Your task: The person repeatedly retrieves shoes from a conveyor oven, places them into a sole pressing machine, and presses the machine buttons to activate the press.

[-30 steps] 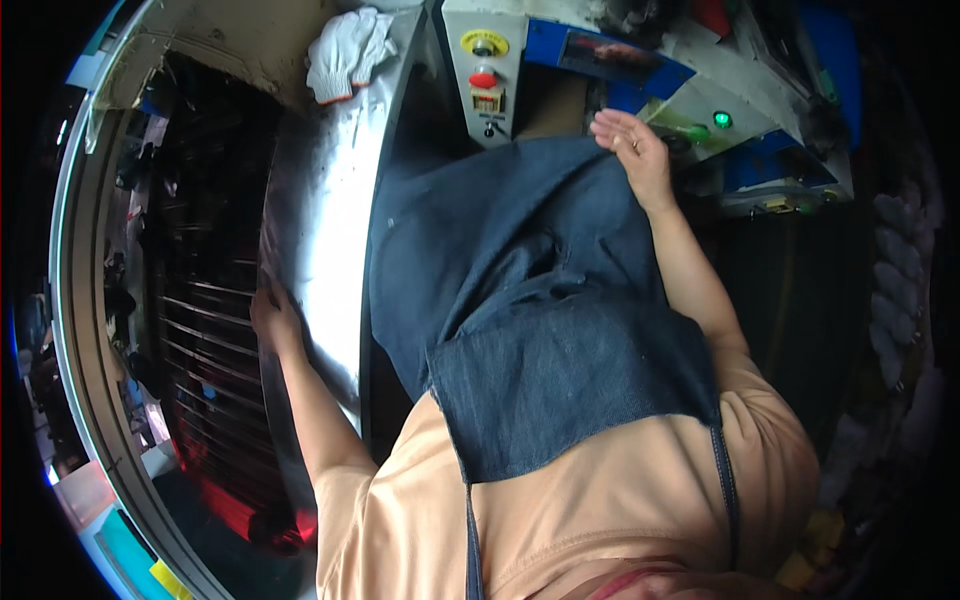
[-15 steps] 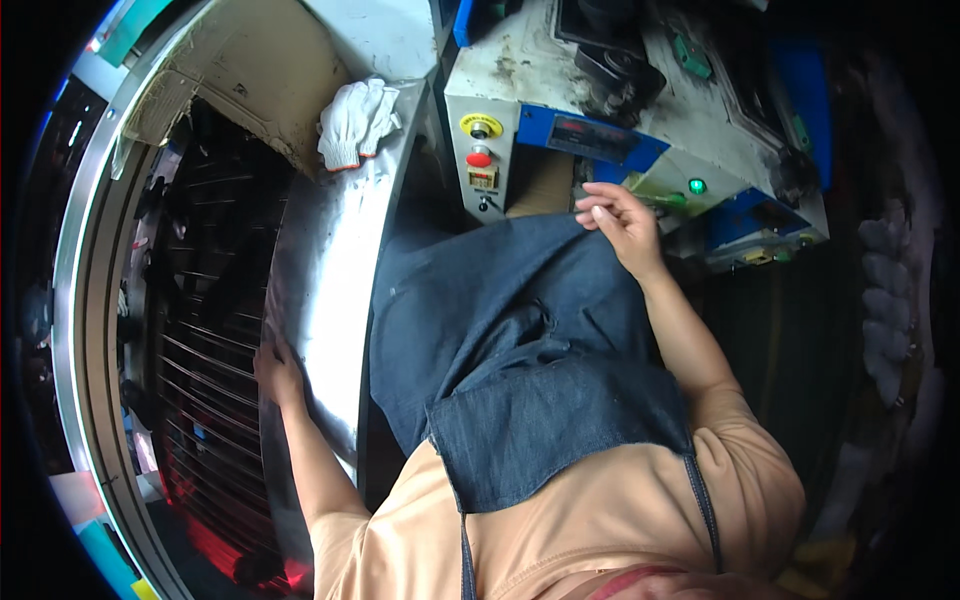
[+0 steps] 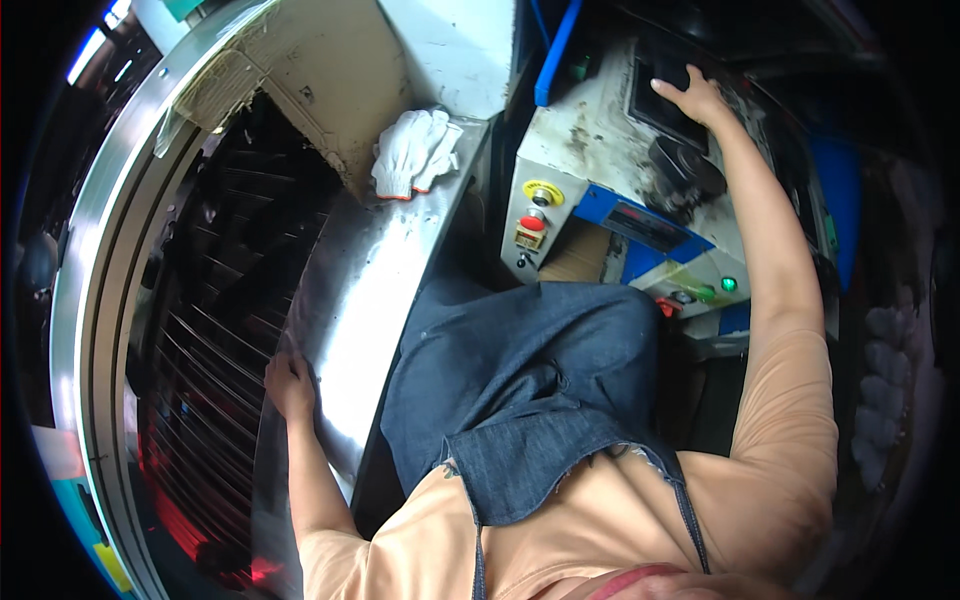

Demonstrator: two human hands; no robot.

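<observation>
My right arm is stretched forward over a grimy white machine point(image 3: 570, 140) with blue panels. At its end my right hand point(image 3: 695, 98) is open, thumb and fingers spread, above or on a dark flat plate point(image 3: 668, 105) on the machine's top. Contact with the plate cannot be made out. On the left, my left hand point(image 3: 290, 388) lies against the edge of a shiny metal ledge point(image 3: 345, 310), fingers loosely apart and nothing seen in them. Beside it runs a dark bed of thin metal rods point(image 3: 215, 370).
White knitted gloves point(image 3: 415, 155) lie on the ledge's far end, beside worn cardboard point(image 3: 320, 75). The machine's front carries a red push button point(image 3: 533, 220) and a lit green button point(image 3: 729, 284). A metal frame point(image 3: 68, 330) curves along the left.
My right hand has gone from in front of the machine's front panel forward onto its top, fingers spreading. The view has shifted; my left hand stays at the ledge.
</observation>
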